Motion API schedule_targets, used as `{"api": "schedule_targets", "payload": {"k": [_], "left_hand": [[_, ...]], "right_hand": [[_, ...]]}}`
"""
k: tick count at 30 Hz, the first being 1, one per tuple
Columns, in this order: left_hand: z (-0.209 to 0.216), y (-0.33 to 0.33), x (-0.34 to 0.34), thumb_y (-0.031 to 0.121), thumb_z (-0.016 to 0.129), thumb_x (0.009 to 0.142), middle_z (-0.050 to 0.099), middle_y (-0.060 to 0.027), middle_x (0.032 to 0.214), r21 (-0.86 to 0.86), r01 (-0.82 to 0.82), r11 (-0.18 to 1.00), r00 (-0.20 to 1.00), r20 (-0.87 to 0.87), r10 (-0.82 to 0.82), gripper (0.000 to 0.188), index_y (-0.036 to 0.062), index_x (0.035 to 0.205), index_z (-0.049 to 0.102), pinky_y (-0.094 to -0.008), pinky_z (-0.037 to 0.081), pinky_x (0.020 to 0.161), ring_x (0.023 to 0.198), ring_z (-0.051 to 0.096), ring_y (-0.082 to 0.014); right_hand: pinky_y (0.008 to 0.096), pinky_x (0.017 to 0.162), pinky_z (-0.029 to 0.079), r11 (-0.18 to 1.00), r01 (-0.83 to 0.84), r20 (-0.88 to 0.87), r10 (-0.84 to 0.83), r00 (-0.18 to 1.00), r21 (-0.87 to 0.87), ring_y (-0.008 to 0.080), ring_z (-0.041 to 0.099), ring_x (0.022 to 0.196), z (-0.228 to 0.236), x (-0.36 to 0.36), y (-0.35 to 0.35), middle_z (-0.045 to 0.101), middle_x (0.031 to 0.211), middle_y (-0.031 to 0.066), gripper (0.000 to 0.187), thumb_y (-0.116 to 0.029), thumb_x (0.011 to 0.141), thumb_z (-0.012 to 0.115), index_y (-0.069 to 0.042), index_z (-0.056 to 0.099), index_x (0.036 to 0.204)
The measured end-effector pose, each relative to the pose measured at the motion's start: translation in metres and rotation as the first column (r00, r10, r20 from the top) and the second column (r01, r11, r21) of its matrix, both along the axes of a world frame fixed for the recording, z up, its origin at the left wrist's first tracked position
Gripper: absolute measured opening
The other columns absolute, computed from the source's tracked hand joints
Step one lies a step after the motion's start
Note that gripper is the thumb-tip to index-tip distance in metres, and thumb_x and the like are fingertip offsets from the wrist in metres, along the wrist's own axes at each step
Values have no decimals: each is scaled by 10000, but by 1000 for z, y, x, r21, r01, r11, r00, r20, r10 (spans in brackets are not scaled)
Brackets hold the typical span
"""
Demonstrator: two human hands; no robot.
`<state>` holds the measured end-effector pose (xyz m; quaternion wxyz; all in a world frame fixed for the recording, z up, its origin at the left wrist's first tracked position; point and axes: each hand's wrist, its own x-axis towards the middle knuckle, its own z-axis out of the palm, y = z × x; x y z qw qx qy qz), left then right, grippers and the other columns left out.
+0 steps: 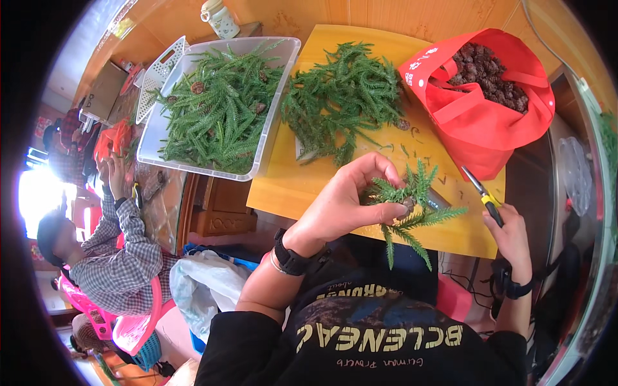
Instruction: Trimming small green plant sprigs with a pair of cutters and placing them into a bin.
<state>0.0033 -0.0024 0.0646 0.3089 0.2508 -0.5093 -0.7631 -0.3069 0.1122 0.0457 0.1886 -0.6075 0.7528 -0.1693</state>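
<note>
Between the thumb and fingers of my left hand (pixel 357 196) is a green artificial pine sprig (pixel 415 215), its needled tips spreading to the right. A small brown cone shows partly at my thumb tip. My right hand (pixel 512 233) grips long-nose pliers (pixel 484 198) with yellow and black handles, their jaws pointing up and left over the board's right edge. Below both hands lies a yellow board (pixel 290 192). A heap of loose pine sprigs (pixel 351 87) covers its far middle part, with small brown bits scattered to the right of it.
A clear plastic bin (pixel 257 170) full of pine sprigs and a few cones stands left of the heap. At the right, a red bag (pixel 479 132) holds many pine cones (pixel 486 77). Behind are a white basket (pixel 154 80) and a patterned cup (pixel 220 19). A person in checked sleeves (pixel 122 257) sits at left.
</note>
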Motion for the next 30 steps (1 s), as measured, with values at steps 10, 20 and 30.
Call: {"api": "schedule_targets", "payload": {"k": [10, 20, 30], "left_hand": [[10, -2, 10, 1, 638, 805, 573, -24, 920, -4, -22, 1000, 999, -34, 22, 253, 21, 1010, 490, -226, 488, 722, 825, 584, -86], [87, -42, 86, 19, 610, 818, 635, -38, 835, -474, -517, 713, 811, -6, 585, 211, 29, 1016, 541, -213, 460, 678, 750, 596, -96], [106, -110, 162, 134, 651, 826, 617, -3, 761, -673, -466, 574, 653, 176, 736, 244, 50, 1034, 553, -176, 371, 583, 671, 554, -58]], "right_hand": [[427, 797, 436, 986, -116, -223, 87, 971, -122, 403, 521, 885, -61, -8, 9, 561, 754, 209, 241, -169, 732, 686, 23, 544, 764], [419, 787, 418, 970, -96, -137, 66, 988, -225, 378, 496, 911, -85, 1, 15, 505, 958, 191, 339, -106, 662, 713, 35, 496, 881], [411, 856, 402, 977, -45, -82, 28, 996, -209, 355, 465, 999, -87, 3, 13, 483, 1012, 175, 325, -75, 672, 709, 22, 492, 894]]}}
